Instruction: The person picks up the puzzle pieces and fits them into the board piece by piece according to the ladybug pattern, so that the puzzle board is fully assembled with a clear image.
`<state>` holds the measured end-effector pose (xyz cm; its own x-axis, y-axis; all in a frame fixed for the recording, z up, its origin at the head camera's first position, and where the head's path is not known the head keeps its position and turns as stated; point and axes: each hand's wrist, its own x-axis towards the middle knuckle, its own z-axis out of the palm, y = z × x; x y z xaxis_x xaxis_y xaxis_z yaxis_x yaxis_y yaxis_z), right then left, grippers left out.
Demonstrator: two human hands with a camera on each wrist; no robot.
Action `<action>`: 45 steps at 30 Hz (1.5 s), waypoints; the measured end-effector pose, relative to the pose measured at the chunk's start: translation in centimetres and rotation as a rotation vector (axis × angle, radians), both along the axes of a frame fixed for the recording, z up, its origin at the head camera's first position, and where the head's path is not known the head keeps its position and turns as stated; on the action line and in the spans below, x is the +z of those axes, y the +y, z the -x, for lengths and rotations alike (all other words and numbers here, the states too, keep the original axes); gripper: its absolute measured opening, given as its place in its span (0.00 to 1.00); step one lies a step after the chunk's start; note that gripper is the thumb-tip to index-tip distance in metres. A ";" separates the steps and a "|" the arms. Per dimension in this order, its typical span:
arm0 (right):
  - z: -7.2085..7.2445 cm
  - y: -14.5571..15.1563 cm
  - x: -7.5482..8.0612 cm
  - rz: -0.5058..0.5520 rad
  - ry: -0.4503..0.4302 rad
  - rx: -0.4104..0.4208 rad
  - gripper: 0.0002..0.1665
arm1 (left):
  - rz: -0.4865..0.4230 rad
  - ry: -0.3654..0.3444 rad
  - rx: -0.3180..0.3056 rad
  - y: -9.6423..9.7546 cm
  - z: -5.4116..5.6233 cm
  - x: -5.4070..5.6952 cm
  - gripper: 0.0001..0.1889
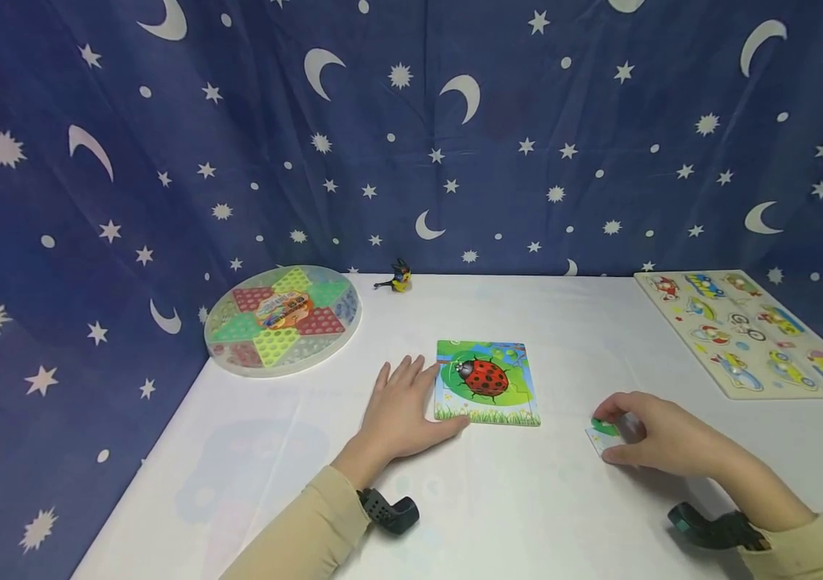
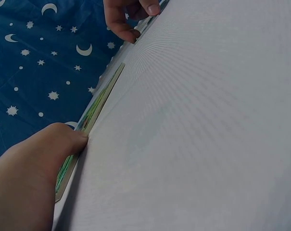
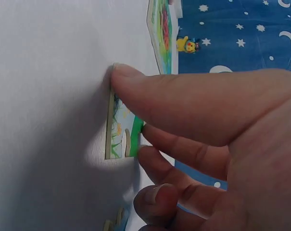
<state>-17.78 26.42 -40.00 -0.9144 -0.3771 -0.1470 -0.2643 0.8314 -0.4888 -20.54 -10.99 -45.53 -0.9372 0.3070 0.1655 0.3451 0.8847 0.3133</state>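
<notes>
A square ladybug jigsaw puzzle (image 1: 486, 382) lies flat on the white table, its grass border toward me. My left hand (image 1: 400, 415) rests at its near left corner. The fingers are extended along the left side, and the thumb (image 2: 70, 138) touches the near edge. To the right, apart from the puzzle, my right hand (image 1: 661, 433) pinches a small puzzle piece (image 1: 603, 439) between thumb and fingers. The piece shows white, green and grass print (image 3: 117, 134) in the right wrist view. Another bluish piece (image 3: 117, 222) is partly visible beyond the right fingers there.
A round Chinese checkers board (image 1: 284, 321) lies at the back left. Beside it stands a small yellow and black bird figure (image 1: 399, 276). A wooden picture board (image 1: 752, 338) lies at the back right. A blue star-patterned cloth (image 1: 498, 177) hangs behind the table.
</notes>
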 end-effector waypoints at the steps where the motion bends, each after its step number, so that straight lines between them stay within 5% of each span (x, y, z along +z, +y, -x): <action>1: 0.0 -0.1 0.0 0.001 -0.001 -0.010 0.32 | 0.000 0.000 -0.001 0.0 0.0 0.0 0.51; 20: -0.6 -1.3 -0.6 0.118 -0.005 -0.161 0.36 | 0.001 0.005 -0.006 0.0 0.2 -0.2 0.51; 36: -0.3 -3.2 -0.7 0.232 -0.002 -0.149 0.30 | -0.004 0.010 -0.009 -0.1 0.1 0.0 0.51; 45: 0.6 -4.8 -0.7 0.228 0.018 -0.091 0.12 | -0.010 0.006 -0.012 -0.1 0.1 0.0 0.51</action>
<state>-18.34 21.66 -40.67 -0.9479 -0.3144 -0.0509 -0.2035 0.7208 -0.6625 -20.63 -11.09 -45.53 -0.9325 0.3161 0.1745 0.3573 0.8776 0.3196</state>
